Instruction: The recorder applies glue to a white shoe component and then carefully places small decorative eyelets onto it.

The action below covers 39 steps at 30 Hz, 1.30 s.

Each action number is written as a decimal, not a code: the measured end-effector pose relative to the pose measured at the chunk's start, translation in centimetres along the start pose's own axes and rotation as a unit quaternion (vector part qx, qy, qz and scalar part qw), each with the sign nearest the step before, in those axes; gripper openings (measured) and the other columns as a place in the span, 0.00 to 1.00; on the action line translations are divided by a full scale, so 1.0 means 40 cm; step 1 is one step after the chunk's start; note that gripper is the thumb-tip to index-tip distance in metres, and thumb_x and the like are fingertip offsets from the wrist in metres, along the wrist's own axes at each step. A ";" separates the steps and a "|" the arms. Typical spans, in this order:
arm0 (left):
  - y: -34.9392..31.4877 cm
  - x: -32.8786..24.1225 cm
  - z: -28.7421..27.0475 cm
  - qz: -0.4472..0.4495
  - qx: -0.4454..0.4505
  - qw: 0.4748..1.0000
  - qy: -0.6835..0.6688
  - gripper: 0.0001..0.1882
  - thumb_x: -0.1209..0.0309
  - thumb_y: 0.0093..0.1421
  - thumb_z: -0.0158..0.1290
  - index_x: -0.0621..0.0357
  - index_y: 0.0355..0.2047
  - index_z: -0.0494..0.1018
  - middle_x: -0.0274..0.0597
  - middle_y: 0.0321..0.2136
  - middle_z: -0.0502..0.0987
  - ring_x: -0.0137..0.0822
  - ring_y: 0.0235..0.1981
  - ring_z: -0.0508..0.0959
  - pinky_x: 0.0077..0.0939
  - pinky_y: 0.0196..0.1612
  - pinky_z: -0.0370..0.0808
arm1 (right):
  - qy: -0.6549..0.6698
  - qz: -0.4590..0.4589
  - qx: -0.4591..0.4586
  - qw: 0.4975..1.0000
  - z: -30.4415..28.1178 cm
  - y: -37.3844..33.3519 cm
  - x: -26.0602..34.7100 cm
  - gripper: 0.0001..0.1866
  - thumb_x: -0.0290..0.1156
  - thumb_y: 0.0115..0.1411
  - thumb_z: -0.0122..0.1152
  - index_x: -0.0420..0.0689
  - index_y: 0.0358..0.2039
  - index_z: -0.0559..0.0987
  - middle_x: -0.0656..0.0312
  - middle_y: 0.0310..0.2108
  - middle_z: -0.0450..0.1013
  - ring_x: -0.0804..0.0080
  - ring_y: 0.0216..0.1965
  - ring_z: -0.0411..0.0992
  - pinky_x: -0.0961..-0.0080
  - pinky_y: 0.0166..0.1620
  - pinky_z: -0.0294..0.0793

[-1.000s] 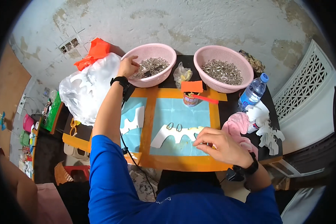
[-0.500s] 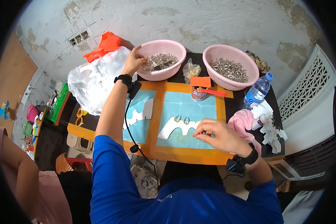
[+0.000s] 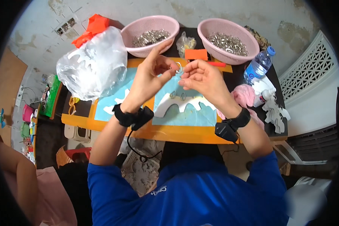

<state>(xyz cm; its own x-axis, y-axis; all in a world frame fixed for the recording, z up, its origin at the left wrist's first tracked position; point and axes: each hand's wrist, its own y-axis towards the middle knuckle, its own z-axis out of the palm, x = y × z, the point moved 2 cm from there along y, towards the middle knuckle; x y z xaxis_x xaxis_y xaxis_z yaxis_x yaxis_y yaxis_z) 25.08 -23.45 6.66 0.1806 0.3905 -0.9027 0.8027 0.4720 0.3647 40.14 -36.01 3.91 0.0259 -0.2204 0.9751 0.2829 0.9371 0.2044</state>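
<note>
Metal ring (image 3: 180,67), upper centre of frame, upright, pinched by the left hand (image 3: 150,78); right hand (image 3: 206,80) curled just beside, its grip indeterminable; white scalloped piece (image 3: 186,102), centre, below both, long axis left-to-right, nearer right hand.

1. I have the left hand (image 3: 152,77) just above the frame's centre, index finger stretched toward the upper right, the other fingers bent in near the thumb tip.
2. I have the right hand (image 3: 207,81) just beside it, fingers curled leftward, thumb below; both sets of fingertips are near each other.
3. My left forearm (image 3: 109,145) slants up from lower left.
4. My right forearm (image 3: 257,137) slants up from lower right.
</note>
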 end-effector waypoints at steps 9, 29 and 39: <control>-0.131 0.022 0.130 -0.041 -0.146 0.986 -0.070 0.41 0.87 0.59 0.59 0.50 0.70 0.59 0.45 0.49 0.75 0.28 0.37 0.79 0.27 0.39 0.84 | 0.046 0.022 -0.033 0.998 -0.067 -0.076 -0.037 0.11 0.19 0.61 0.66 0.34 0.43 0.76 0.58 0.37 0.78 0.74 0.36 0.80 0.79 0.39 0.81; -0.265 0.135 0.312 0.003 -0.018 0.967 0.253 0.24 0.88 0.51 0.46 0.65 0.50 0.72 0.53 0.55 0.73 0.57 0.50 0.72 0.45 0.55 0.72 | -0.351 0.097 0.232 0.902 -0.133 0.083 -0.183 0.06 0.25 0.59 0.66 0.38 0.36 0.84 0.64 0.27 0.79 0.81 0.31 0.73 0.78 0.36 0.74; -0.255 0.142 0.329 -0.003 0.013 0.935 0.354 0.30 0.86 0.50 0.49 0.74 0.57 0.68 0.61 0.61 0.67 0.59 0.49 0.73 0.45 0.56 0.73 | -0.366 0.078 0.211 0.903 -0.131 0.073 -0.205 0.05 0.23 0.57 0.66 0.37 0.35 0.84 0.58 0.31 0.78 0.70 0.35 0.79 0.73 0.41 0.77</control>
<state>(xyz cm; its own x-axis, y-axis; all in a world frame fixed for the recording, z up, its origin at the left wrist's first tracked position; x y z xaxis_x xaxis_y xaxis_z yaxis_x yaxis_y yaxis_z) 25.42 -36.44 -5.19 -0.2377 0.8177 -0.5243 0.8181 0.4595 0.3457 45.78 -32.87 -3.94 -0.6508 0.0158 0.7590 -0.0649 0.9950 -0.0763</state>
